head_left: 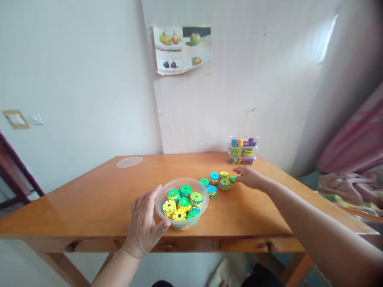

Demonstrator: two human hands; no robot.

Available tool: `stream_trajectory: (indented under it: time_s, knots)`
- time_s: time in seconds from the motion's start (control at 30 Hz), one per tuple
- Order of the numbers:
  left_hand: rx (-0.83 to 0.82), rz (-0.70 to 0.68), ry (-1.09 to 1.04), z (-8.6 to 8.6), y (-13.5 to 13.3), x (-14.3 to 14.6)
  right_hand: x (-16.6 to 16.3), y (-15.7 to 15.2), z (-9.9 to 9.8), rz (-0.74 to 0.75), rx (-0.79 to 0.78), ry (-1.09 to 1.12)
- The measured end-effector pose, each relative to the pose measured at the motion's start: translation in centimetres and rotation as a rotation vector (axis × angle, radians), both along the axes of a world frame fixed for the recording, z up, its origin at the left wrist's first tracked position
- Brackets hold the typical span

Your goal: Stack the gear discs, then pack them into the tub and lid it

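Note:
My left hand (145, 221) is at the left side of a clear plastic bowl (206, 197), its thumb and fingers spread around the rim and holding it. Stacks of notched plastic snowflake discs (184, 202) in green, yellow and blue fill the bowl. My right hand (248, 177) is stretched out over the table to the right of the bowl, fingers apart. Just by its fingertips lies a green disc (233, 179), partly hidden. Between the bowl and that hand stand several short disc stacks, among them a blue-topped stack (212, 191) and a yellow-green-topped stack (224, 183).
Clear stacked boxes (243, 150) of colourful pieces stand at the table's back right. A round translucent lid (129, 162) lies at the back left. The wooden table (89, 203) meets the wall behind, and drawer knobs show along its front edge.

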State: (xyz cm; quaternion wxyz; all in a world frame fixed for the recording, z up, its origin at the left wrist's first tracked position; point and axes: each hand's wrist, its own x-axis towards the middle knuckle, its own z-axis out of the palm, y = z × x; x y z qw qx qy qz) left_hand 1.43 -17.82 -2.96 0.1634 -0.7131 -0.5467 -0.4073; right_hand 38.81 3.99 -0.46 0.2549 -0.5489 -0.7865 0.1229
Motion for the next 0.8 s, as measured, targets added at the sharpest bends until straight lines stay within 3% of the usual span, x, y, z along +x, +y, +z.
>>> stream_trajectory:
  time_s: [0.27, 0.37, 0.47, 0.57, 0.7, 0.8]
  knots:
    - [0.024, 0.000, 0.000, -0.1, 0.1, 0.0, 0.4, 0.8, -1.8, -0.023, -0.018, -0.091]
    - [0.029, -0.001, -0.003, -0.1, 0.1, 0.1, 0.2, 0.4, -1.3, -0.017, -0.008, -0.078]
    - [0.031, -0.006, -0.003, 0.0, -0.1, 0.2, -1.2, -1.4, 0.6, 0.034, 0.038, 0.030]
    - [0.018, -0.001, -0.006, 0.1, -0.2, 0.3, -4.2, -4.8, 3.5, 0.272, 0.088, 0.142]
    - [0.009, 0.003, -0.009, 0.1, -0.3, 0.4, -9.3, -9.9, 6.5, 0.647, 0.140, 0.051]
    - [0.000, 0.000, 0.004, 0.1, -0.4, 0.4, -12.2, -12.5, 7.1, 0.738, 0.188, -0.010]
